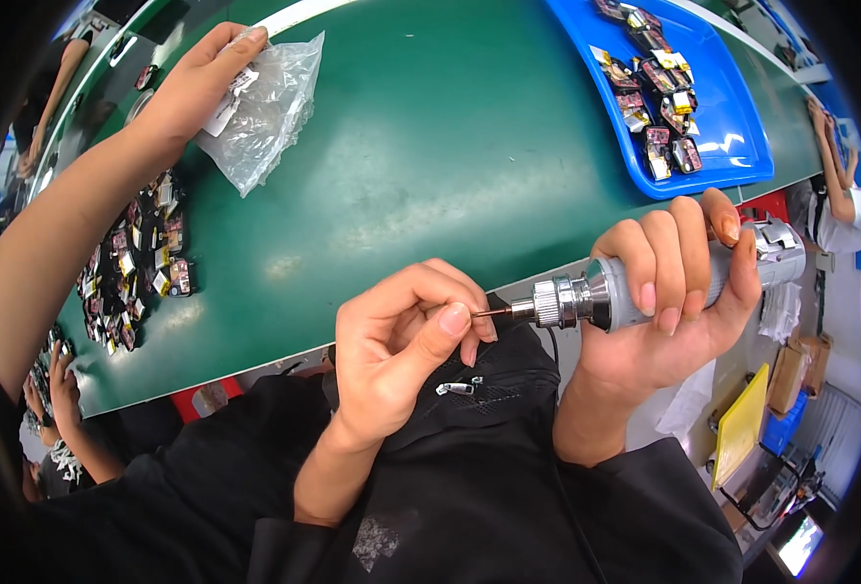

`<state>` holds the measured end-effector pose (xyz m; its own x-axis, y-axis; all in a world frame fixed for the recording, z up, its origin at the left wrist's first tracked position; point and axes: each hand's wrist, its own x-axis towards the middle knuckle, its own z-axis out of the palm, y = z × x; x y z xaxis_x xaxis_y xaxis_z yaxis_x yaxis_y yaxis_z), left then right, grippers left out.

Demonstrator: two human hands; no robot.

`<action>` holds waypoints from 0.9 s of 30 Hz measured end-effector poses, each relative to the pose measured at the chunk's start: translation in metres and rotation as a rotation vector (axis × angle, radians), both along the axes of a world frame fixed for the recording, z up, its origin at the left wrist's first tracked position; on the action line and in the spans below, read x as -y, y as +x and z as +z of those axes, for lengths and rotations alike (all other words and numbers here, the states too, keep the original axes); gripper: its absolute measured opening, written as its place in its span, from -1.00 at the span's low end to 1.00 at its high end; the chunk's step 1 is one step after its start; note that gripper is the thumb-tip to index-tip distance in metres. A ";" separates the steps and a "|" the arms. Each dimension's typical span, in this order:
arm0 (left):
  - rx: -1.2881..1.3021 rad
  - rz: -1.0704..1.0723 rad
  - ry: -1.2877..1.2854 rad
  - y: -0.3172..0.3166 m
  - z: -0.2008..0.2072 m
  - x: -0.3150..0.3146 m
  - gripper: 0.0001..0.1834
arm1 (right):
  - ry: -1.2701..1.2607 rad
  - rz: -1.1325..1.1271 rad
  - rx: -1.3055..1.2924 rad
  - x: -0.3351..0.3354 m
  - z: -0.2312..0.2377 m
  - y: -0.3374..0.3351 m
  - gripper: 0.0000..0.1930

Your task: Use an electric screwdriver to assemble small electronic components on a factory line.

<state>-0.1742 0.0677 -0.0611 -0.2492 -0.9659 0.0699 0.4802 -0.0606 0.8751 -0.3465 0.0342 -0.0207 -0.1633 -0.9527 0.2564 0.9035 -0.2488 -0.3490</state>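
In my right hand (pixel 659 292) is a grey electric screwdriver (pixel 630 290), held sideways with its silver chuck pointing left. My left hand (pixel 396 346) pinches the thin, coppery screwdriver bit (pixel 492 312) near its tip, between thumb and fingers. The bit's far end is hidden by the fingertips. Both hands are in front of my body, by the near edge of the green table (pixel 401 175). At the upper left, a co-worker's hand (pixel 192 83) holds a clear plastic bag (pixel 265 112) above the table.
A blue tray (pixel 742 161) at the far right holds several small black electronic units (pixel 659 83). More such units (pixel 139 258) lie heaped on the table's left. Other people's arms (pixel 71 404) show at both sides. A yellow board (pixel 742 425) and cardboard boxes (pixel 800 375) stand at right.
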 end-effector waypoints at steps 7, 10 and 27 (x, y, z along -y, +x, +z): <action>0.382 0.077 -0.096 -0.001 0.010 -0.004 -0.88 | 0.009 -0.054 -0.115 -0.007 0.011 0.001 -0.86; 0.650 0.228 -0.410 -0.006 0.015 -0.001 -0.96 | -0.032 -0.019 -0.155 -0.007 0.008 -0.004 -0.83; 0.634 0.144 -0.491 -0.006 0.014 0.008 -0.93 | 0.041 -0.017 -0.060 -0.004 -0.002 -0.012 -0.84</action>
